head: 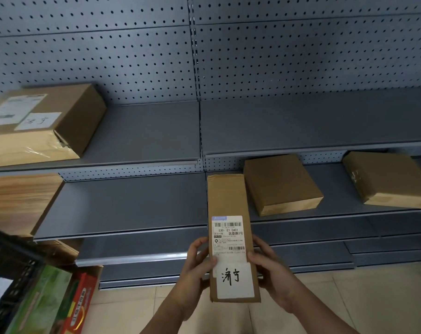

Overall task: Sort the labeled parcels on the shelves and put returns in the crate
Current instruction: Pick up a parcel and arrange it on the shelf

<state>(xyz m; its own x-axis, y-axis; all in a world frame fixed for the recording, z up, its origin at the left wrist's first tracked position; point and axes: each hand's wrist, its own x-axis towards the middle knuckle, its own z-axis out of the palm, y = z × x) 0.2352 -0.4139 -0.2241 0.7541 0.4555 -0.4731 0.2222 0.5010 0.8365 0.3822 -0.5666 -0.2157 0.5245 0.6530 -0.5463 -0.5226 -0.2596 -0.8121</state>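
Note:
I hold a long narrow cardboard parcel (228, 198) upright in front of the shelves, with a printed shipping label and a white handwritten tag on its face. My left hand (197, 263) grips its left edge and my right hand (268, 266) grips its right edge, both near the lower end. A large labeled box (67, 112) with a matching handwritten tag lies on the upper shelf at left. Two plain brown parcels (280, 183) (387, 178) lie on the lower shelf (132, 203) at right. A black crate (9, 263) sits at the lower left edge.
Grey metal shelving with a pegboard back (301, 56) fills the view. The upper shelf (301, 121) is bare at right. A wooden panel (16, 201) stands at left. A green and red carton (60, 300) lies by the crate. Tiled floor (349, 297) is below.

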